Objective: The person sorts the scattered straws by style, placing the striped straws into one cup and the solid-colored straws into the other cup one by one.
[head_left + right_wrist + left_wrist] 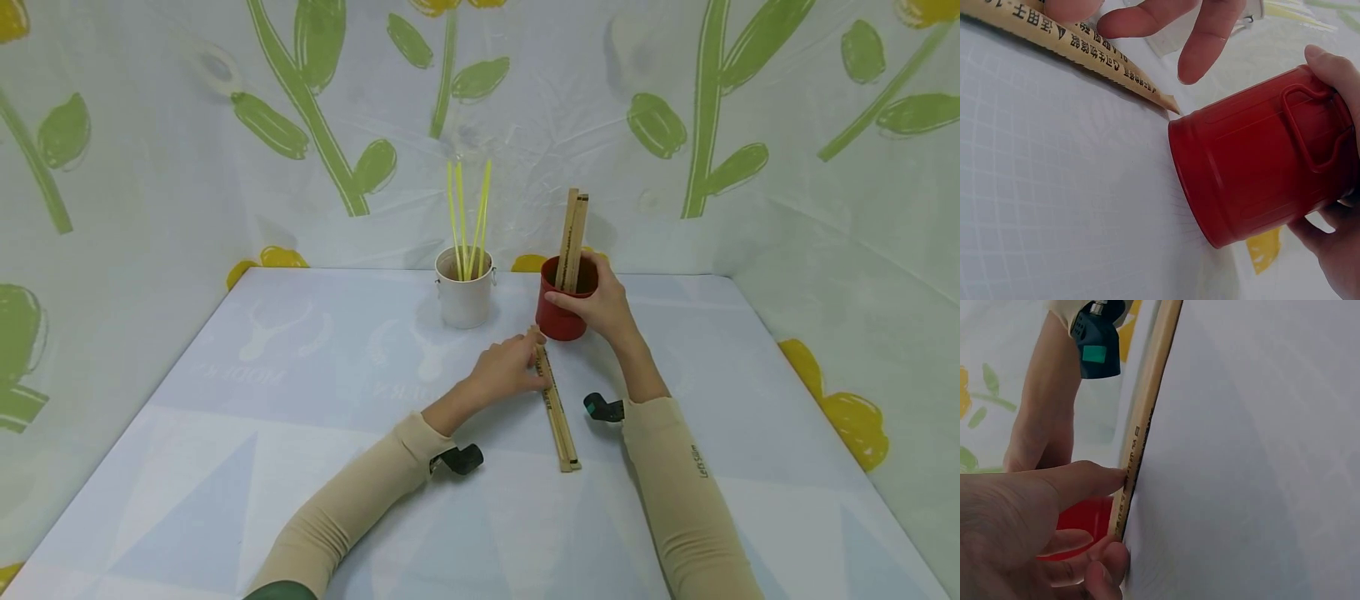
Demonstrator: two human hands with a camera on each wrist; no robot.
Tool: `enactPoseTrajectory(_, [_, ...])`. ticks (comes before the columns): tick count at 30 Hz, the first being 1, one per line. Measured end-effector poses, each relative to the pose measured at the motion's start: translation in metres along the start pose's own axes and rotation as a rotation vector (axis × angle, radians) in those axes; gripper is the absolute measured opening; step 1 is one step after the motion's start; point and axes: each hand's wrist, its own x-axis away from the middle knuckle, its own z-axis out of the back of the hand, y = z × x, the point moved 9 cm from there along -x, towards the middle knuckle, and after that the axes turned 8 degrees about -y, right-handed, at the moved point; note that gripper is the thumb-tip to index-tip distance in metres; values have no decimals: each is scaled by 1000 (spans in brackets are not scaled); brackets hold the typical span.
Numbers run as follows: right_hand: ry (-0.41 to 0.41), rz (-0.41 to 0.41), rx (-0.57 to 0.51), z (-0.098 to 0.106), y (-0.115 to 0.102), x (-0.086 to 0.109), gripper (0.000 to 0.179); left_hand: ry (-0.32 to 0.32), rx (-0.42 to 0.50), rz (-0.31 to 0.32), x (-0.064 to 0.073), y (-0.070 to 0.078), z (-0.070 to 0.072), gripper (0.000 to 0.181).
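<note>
My right hand point(603, 307) grips the red metal bucket point(1260, 165) near its rim, thumb on the near side and fingers round the far right. Paper-wrapped straws point(572, 246) with brown sleeves stand up out of the bucket. More paper-wrapped straws point(558, 417), printed with dark characters, lie side by side on the table just in front of it. My left hand point(504, 367) is over their far end. In the left wrist view its thumb point(1100, 477) touches their side, while its fingers point(1200, 47) are spread apart beyond the straws in the right wrist view.
A white bucket point(463, 302) holding several thin yellow-green sticks point(482, 212) stands left of the red one near the table's back edge. Behind the table point(300, 417) hangs a white sheet point(555, 125) with printed green leaves. Each wrist wears a small black camera point(461, 460).
</note>
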Motion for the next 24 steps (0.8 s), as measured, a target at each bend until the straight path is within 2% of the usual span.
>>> enactPoseTrajectory(7, [1,-4,4,0,-2,0,91,-32,15,12,3,-3,1,68])
enactPoseTrajectory(13, [2,-6,4,1,-2,1,92,-57,-8,33,2,-4,0,71])
enactPoseTrajectory(24, [3,-7,1,0,0,0,91,-48,1,56,3,-7,1,67])
